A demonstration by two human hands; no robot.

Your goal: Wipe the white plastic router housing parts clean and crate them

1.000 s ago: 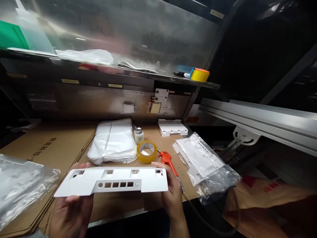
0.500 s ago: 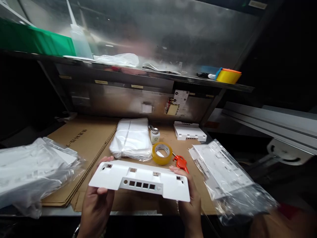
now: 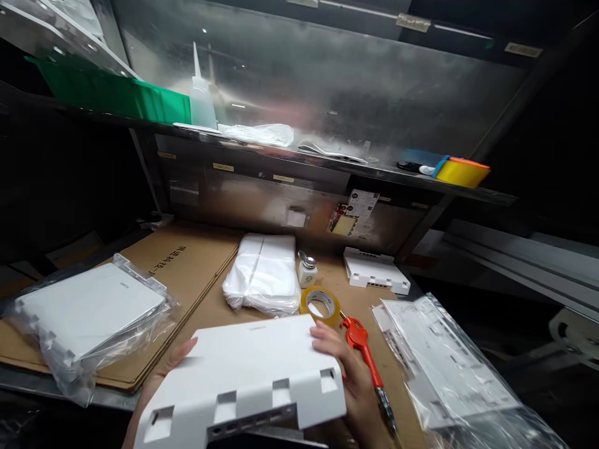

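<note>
Between my two hands is a white plastic router cover (image 3: 253, 355), its broad smooth face turned up and its row of port cut-outs toward me. My left hand (image 3: 161, 380) grips its left edge, mostly hidden behind it. At the right edge, the fingers of my right hand (image 3: 344, 355) press on the top face near the corner. Just beyond lie a roll of yellow tape (image 3: 333, 305) and a red air blow gun (image 3: 358, 337) with a hose fitting. A bundle of white plastic bags (image 3: 264, 271) sits behind the cover.
Bagged white covers lie left (image 3: 93, 312) and right (image 3: 449, 362). Another white cover (image 3: 374, 271) and a pump bottle (image 3: 307, 271) stand at the back. Cardboard sheets (image 3: 196, 249) cover the bench. Above runs a metal shelf (image 3: 262, 149) with a green bin (image 3: 116, 96) and squeeze bottle (image 3: 202, 103).
The cover has tipped so its broad face shows instead of mainly its port side, and it sits lower and nearer. The view has shifted left; both hands still hold the cover.
</note>
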